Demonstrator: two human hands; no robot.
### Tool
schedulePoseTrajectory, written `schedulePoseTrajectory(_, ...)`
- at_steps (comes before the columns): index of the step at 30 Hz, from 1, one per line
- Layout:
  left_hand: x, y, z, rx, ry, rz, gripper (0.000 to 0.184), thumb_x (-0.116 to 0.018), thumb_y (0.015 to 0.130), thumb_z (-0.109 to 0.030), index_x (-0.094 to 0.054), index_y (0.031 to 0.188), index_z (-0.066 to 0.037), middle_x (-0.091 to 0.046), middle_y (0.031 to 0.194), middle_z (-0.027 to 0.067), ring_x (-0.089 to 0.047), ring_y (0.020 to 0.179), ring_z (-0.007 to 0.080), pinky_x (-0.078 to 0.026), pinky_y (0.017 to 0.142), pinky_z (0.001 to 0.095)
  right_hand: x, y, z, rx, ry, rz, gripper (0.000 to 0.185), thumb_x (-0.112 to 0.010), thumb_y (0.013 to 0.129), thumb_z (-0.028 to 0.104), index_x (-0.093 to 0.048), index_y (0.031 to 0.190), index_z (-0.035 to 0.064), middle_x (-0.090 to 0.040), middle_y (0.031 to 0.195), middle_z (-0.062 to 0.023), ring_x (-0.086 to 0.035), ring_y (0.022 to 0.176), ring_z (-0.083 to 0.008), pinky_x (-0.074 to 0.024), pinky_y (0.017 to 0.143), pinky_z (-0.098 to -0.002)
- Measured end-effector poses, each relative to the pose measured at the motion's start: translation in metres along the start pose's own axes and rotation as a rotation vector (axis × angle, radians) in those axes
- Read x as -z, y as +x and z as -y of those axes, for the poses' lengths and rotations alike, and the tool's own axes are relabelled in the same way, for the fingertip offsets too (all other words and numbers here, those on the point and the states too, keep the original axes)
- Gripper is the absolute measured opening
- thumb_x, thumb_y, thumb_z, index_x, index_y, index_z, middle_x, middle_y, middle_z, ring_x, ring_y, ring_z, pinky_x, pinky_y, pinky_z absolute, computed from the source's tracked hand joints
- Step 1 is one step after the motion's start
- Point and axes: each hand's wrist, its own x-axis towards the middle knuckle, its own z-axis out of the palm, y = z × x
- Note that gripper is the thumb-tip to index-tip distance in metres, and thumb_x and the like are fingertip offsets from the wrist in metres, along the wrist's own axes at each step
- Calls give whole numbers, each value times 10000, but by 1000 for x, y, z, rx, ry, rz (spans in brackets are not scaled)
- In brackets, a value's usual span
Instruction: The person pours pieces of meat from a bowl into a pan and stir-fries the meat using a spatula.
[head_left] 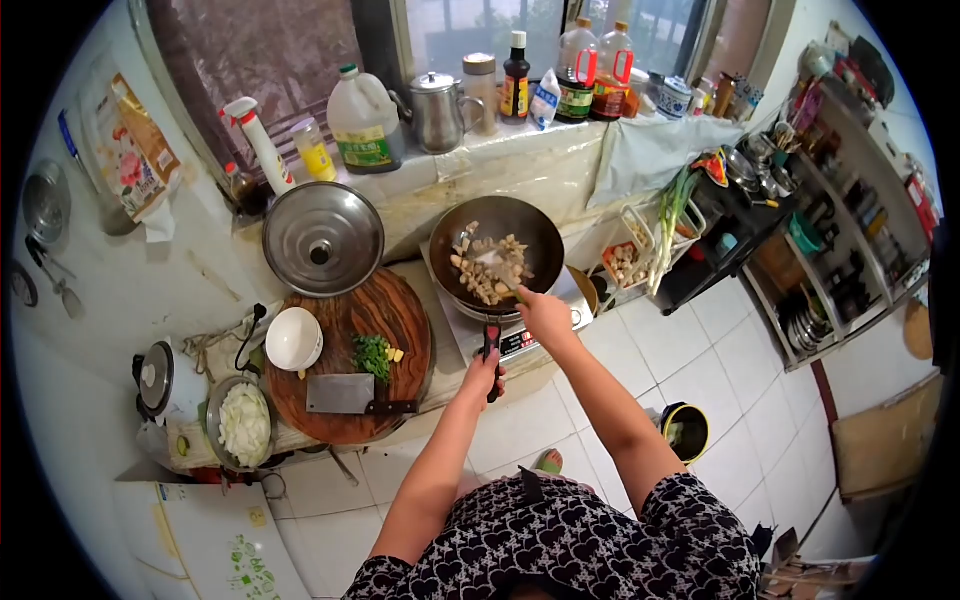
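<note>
My left hand is wrapped round the black handle of a dark wok on an induction cooker. In the wok lie browned chunks of what looks like diced meat. Closed over the wok's near right rim, my right hand grips a spatula, whose head is among the chunks and hard to make out. Left of the wok, a round wooden chopping board holds a cleaver, chopped greens, small yellow pieces and a white bowl.
A metal lid leans behind the board. Bottles and a steel kettle line the windowsill. A bowl of pale sliced vegetable sits at left. Spring onions hang over baskets at right. A bin stands on the floor.
</note>
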Motion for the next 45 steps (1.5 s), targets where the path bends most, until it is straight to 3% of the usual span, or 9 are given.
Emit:
schedulePoseTrajectory(3, -1, -1, -2, 16, 10, -21, 235, -433, 905, -337, -405, 904, -104, -444, 701, 8, -406, 482, 102, -381, 418, 277, -23, 8, 2, 80, -38, -24, 312, -577, 763, 239, -561, 1066, 165, -599, 676, -130, -585, 665, -316, -448, 561, -422)
schedulePoseTrajectory(6, 0, 0, -4, 34, 5, -18, 235, -436, 905, -335, -411, 907, -102, -447, 702, 10, -409, 482, 103, -384, 416, 281, -41, 11, -17, 111, -152, -91, 232, -574, 734, 191, -561, 965, 178, -562, 582, -107, -577, 585, -308, -436, 494, -415)
schedulePoseTrajectory(15, 3, 5, -2, 22, 11, -21, 240, -444, 892, -331, -404, 941, -99, -462, 714, 25, -419, 474, 113, -397, 386, 289, -23, 68, -2, 6, -13, -116, 291, -567, 765, 224, -567, 1051, 171, -617, 732, -133, -594, 696, -323, -473, 610, -426)
schedulePoseTrajectory(22, 3, 5, 0, 5, -25, 19, 242, -438, 895, -335, -402, 939, -100, -463, 715, 21, -420, 472, 109, -400, 394, 287, -3, 39, -17, -4, -55, 103, 319, -565, 775, 247, -571, 1089, 190, -614, 807, -146, -589, 763, -323, -467, 648, -430)
schedulePoseTrajectory(25, 4, 2, -1, 17, -24, 14, 245, -437, 895, -340, -405, 941, -101, -461, 719, 18, -422, 476, 105, -402, 396, 286, 36, 9, -16, -58, -37, 89, 336, -560, 779, 263, -558, 1107, 192, -612, 795, -143, -588, 765, -319, -465, 646, -426)
schedulePoseTrajectory(32, 2, 5, 2, 20, -2, 8, 247, -437, 896, -345, -403, 932, -103, -460, 723, 15, -420, 476, 102, -404, 395, 285, 8, -15, -44, -90, -19, 27, 269, -546, 785, 230, -577, 1041, 155, -619, 740, -134, -597, 715, -324, -463, 618, -435)
schedulePoseTrajectory(36, 1, 3, 0, 41, -6, 12, 243, -435, 897, -341, -400, 925, -102, -460, 724, 16, -418, 473, 102, -399, 391, 285, 23, -21, -33, -100, -7, 51, 329, -549, 788, 265, -564, 1105, 178, -609, 734, -141, -585, 717, -324, -460, 624, -420)
schedulePoseTrajectory(41, -1, 5, 1, 36, -12, -3, 246, -432, 900, -345, -400, 925, -103, -458, 720, 17, -417, 471, 104, -388, 392, 277, -17, -6, -39, -138, 61, -9, 304, -550, 790, 259, -577, 1079, 168, -614, 758, -150, -582, 722, -332, -457, 624, -429)
schedulePoseTrajectory(45, 1, 5, 1, 33, -15, 9, 285, -450, 890, -383, -405, 930, -105, -464, 714, 6, -416, 488, 104, -384, 425, 287, 5, -8, -28, -134, -9, 23, 290, -545, 793, 271, -587, 1060, 165, -616, 771, -144, -583, 732, -332, -457, 634, -434)
